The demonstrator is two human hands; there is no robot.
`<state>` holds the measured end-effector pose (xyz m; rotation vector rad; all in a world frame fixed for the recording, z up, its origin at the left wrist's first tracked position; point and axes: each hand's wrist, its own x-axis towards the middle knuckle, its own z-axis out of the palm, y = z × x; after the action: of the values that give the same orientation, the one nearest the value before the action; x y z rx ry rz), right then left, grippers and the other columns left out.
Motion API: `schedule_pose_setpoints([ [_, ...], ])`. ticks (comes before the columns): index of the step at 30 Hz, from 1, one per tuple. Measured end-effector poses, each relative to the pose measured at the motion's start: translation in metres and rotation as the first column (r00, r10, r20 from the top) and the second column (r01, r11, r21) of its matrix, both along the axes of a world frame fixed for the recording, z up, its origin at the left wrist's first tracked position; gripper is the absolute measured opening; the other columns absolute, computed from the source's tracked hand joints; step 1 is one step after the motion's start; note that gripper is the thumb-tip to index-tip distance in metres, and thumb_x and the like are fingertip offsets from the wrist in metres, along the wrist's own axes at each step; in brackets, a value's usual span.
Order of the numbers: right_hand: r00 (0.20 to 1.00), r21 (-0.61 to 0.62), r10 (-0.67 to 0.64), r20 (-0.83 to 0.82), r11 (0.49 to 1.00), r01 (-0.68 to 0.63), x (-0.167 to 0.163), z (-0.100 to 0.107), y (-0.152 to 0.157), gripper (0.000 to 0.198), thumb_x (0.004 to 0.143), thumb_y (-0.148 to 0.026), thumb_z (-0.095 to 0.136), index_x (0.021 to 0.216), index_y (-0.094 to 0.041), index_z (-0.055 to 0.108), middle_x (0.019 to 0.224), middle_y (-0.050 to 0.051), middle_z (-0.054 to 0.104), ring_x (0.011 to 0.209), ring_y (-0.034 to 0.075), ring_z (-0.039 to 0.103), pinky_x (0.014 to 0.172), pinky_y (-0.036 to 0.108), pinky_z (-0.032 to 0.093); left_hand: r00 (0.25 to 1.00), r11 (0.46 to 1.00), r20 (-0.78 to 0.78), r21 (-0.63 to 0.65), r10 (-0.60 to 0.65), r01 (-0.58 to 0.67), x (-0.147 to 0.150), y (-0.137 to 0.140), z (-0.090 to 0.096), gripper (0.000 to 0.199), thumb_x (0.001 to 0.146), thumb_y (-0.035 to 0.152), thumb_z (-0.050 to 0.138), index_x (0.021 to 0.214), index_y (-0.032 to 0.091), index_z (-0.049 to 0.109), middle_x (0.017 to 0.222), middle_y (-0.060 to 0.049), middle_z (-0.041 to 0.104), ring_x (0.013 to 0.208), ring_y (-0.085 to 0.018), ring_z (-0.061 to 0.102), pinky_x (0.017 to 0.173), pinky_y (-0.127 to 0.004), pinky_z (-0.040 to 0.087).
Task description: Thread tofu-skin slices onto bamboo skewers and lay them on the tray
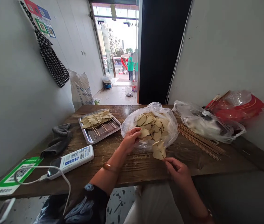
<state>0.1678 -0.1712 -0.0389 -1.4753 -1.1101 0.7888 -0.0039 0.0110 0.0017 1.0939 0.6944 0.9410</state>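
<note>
Between the fingertips of my left hand (132,138), one thin, pale-yellow food slice (144,133) is pinched at the near side of a plastic bag (129,120). That bag lies open and holds a heap of similar slices (154,123); their exact kind is hard to tell. My right hand (177,169) is closed on the lower end of a bamboo skewer, most of which is hidden. Several folded slices (159,150) are threaded on its upper part, just in front of the bag. A metal tray (94,137) to the left carries finished-looking skewers (98,119) of slices.
Loose bamboo skewers (200,141) lie right of the bag, beside clear plastic bags (199,121) and a red bag (241,107). On the left are a dark cloth (57,141), a white power bank (75,160) with a cable, and a green QR card (17,177).
</note>
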Motion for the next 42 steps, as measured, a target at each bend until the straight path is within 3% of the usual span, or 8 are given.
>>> schedule_pose_setpoints([
  [8,0.996,-0.058,-0.016,0.087,0.998,0.021,-0.014,0.005,-0.014,0.036,0.082,-0.046,0.060,0.093,-0.015,0.076,0.057,0.000,0.056,0.051,0.013,0.046,0.047,0.023,0.038,0.998,0.999,0.063,0.047,-0.024,0.021,-0.003,0.002,-0.009,0.036,0.055,0.031,0.084,0.080,0.012,0.067,0.065,0.000,0.061,0.056,-0.006,0.050,0.052,-0.019,0.037],
  [13,0.990,-0.094,0.002,0.143,0.996,0.012,-0.016,0.004,-0.015,0.036,0.081,-0.046,0.061,0.094,-0.016,0.076,0.057,0.001,0.056,0.051,0.013,0.046,0.048,0.024,0.039,0.996,0.998,0.091,0.066,-0.001,-0.005,-0.005,0.000,-0.003,0.034,0.056,0.031,0.082,0.080,0.013,0.066,0.064,0.001,0.060,0.055,-0.007,0.050,0.050,-0.019,0.036],
  [25,0.992,-0.172,0.054,0.110,0.984,-0.035,-0.010,-0.005,-0.015,0.040,0.084,-0.048,0.059,0.100,-0.015,0.074,0.054,-0.002,0.050,0.050,0.012,0.044,0.047,0.023,0.034,0.993,0.994,0.121,0.104,0.002,-0.014,-0.006,-0.004,0.003,0.028,0.060,0.029,0.078,0.079,0.012,0.065,0.064,0.002,0.057,0.057,-0.007,0.047,0.054,-0.020,0.036],
  [37,0.990,-0.140,0.042,0.138,0.990,-0.022,-0.012,-0.005,-0.012,0.039,0.084,-0.047,0.059,0.100,-0.015,0.074,0.058,-0.001,0.054,0.052,0.012,0.045,0.048,0.023,0.036,0.999,0.980,-0.042,0.198,0.010,-0.002,-0.005,-0.005,0.005,0.025,0.062,0.028,0.076,0.077,0.012,0.065,0.065,0.001,0.056,0.061,-0.008,0.046,0.057,-0.021,0.033],
  [42,0.984,-0.110,0.020,0.179,0.994,0.000,-0.012,-0.007,-0.011,0.038,0.084,-0.046,0.059,0.100,-0.016,0.075,0.063,0.001,0.063,0.056,0.014,0.053,0.052,0.024,0.043,0.997,0.976,-0.074,0.215,-0.021,0.036,-0.003,-0.006,0.004,0.026,0.062,0.028,0.077,0.076,0.011,0.064,0.063,0.002,0.055,0.058,-0.007,0.045,0.055,-0.021,0.031],
])
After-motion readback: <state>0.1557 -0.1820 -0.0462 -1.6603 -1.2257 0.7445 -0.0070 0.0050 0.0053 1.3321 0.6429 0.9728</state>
